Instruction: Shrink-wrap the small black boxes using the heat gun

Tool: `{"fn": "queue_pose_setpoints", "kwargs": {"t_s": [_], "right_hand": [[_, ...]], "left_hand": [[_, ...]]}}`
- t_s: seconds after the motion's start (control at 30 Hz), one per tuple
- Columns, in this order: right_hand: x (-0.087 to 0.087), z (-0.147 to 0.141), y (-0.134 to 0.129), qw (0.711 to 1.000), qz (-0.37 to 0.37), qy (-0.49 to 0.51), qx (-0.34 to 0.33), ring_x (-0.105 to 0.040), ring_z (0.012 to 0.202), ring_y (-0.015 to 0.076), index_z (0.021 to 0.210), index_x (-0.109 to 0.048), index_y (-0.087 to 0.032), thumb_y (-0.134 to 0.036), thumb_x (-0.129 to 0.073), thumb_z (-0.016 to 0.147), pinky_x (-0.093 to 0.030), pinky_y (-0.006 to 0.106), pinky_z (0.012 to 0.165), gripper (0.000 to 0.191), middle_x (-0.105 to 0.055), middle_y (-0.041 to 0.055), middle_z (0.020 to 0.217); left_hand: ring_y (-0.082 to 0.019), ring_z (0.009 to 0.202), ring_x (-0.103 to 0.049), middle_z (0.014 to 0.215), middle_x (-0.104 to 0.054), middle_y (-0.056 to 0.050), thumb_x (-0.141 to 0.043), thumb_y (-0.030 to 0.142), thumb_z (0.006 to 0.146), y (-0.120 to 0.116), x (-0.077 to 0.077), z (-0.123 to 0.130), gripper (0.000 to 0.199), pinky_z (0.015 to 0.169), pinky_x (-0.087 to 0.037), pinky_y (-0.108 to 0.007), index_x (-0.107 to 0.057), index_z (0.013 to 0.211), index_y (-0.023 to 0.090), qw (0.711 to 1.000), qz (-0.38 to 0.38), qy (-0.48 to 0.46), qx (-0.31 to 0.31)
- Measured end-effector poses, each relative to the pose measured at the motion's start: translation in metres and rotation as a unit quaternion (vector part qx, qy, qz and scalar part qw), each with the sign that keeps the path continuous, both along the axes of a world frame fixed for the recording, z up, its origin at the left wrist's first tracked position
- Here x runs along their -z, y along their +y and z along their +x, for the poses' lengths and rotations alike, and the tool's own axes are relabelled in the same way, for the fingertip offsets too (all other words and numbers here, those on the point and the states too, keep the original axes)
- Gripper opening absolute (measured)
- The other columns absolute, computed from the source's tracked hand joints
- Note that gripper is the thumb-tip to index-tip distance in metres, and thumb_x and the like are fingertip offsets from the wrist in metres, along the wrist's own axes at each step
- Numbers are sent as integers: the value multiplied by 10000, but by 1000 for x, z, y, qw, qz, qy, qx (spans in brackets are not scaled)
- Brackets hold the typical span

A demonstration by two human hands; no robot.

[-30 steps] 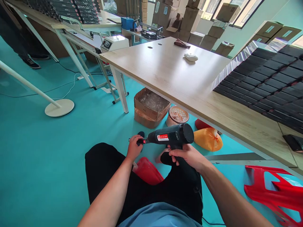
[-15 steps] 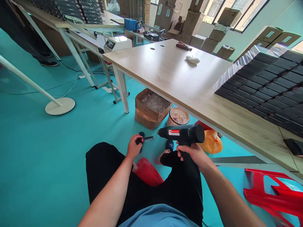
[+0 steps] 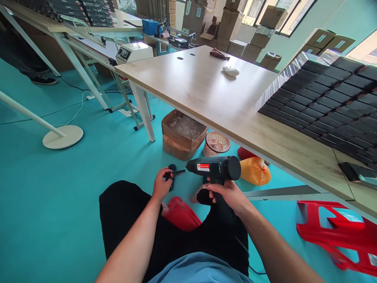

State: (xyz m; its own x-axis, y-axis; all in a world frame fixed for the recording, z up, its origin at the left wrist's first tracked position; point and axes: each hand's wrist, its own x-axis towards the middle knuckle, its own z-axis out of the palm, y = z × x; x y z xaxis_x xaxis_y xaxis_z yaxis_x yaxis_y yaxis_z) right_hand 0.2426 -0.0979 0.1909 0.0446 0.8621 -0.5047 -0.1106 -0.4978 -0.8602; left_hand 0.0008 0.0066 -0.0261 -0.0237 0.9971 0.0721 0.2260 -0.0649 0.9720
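A black heat gun [image 3: 216, 167] with a red-and-white label is gripped by its handle in my right hand [image 3: 225, 193], above my right thigh. Its nozzle points left. In my left hand [image 3: 161, 184] I pinch a small, slim black item [image 3: 176, 173] with a red mark and a clear, shiny end; its exact kind cannot be made out. The clear end sits close to the nozzle, with a small gap that is hard to judge. A dark cord [image 3: 256, 271] runs below the heat gun beside my leg.
A wooden table [image 3: 188, 84] carries stacked black boxes [image 3: 326, 98], a white lump [image 3: 230, 71] and a phone-like black object [image 3: 357, 173]. Beneath stand a carton [image 3: 179, 143], a basket [image 3: 216, 145] and an orange bag [image 3: 255, 171]. A red plastic stool [image 3: 335, 232] lies at right.
The heat gun has shifted left, bringing its nozzle nearer the item in my left hand. That item has tilted slightly. The whole view has turned a little, so the surroundings sit further left.
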Motion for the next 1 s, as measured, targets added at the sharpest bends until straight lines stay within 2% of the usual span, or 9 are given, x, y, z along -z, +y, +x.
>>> {"fn": "queue_pose_setpoints", "kwargs": {"t_s": [0.13, 0.3, 0.4, 0.5, 0.57, 0.67, 0.83, 1.0], "right_hand": [[-4, 15, 1, 999, -24, 17, -41, -596, 640, 166, 968, -688, -120, -393, -800, 722, -489, 274, 547, 385, -684, 61, 743], [-7, 16, 0, 999, -32, -7, -19, -580, 611, 158, 898, -693, -125, -407, -815, 686, -485, 274, 541, 373, -661, 48, 701], [-6, 16, 0, 999, -25, 14, -28, -595, 633, 166, 917, -703, -126, -413, -820, 687, -486, 277, 544, 386, -681, 63, 747], [-5, 20, 1, 1000, -24, -3, 9, -577, 601, 152, 888, -701, -123, -438, -821, 698, -475, 269, 546, 387, -659, 52, 687], [-5, 20, 2, 1000, -19, 22, 7, -588, 626, 153, 939, -705, -125, -422, -829, 704, -476, 265, 546, 399, -679, 61, 749], [-8, 12, 7, 997, -1, 63, -36, -611, 666, 166, 1002, -695, -137, -376, -821, 725, -494, 274, 562, 387, -683, 57, 796], [-7, -6, 11, 993, 24, 38, -108, -580, 611, 165, 934, -653, -151, -379, -799, 727, -474, 293, 532, 340, -643, 26, 720], [5, 0, -16, 981, -13, -2, -196, -552, 612, 156, 800, -619, -162, -340, -711, 785, -490, 299, 567, 200, -585, 9, 660]], "left_hand": [[-283, 1205, -604, 1256, -626, -131, -604, 191, 716, 0, 0, -1, 294, 1035, -461, -451, -737, 978, 194, 1000, 6, -9, -10], [-289, 1197, -601, 1223, -643, -128, -611, 177, 661, 3, -1, 1, 309, 1057, -435, -456, -740, 941, 195, 1000, 4, -28, -10], [-266, 1082, -638, 1124, -685, -100, -624, 199, 633, 3, -6, 2, 296, 990, -473, -415, -727, 910, 191, 995, -40, -86, -34], [-218, 828, -651, 892, -706, -45, -602, 233, 629, 3, -12, 3, 304, 773, -516, -336, -700, 912, 179, 966, -148, -203, -53], [-200, 743, -631, 817, -701, -34, -585, 247, 621, 3, -14, 4, 312, 689, -498, -298, -697, 898, 159, 938, -199, -280, -53], [-200, 742, -637, 823, -719, -51, -589, 255, 620, 4, -18, 7, 301, 683, -500, -287, -702, 873, 139, 900, -240, -360, -59], [-199, 649, -632, 717, -693, -59, -516, 209, 664, 5, -27, 10, 215, 633, -503, -296, -669, 799, 141, 854, -301, -408, -115], [-217, 597, -629, 672, -660, -71, -437, 153, 724, 7, -36, 5, 197, 608, -508, -324, -626, 779, 151, 825, -322, -440, -147]]}}
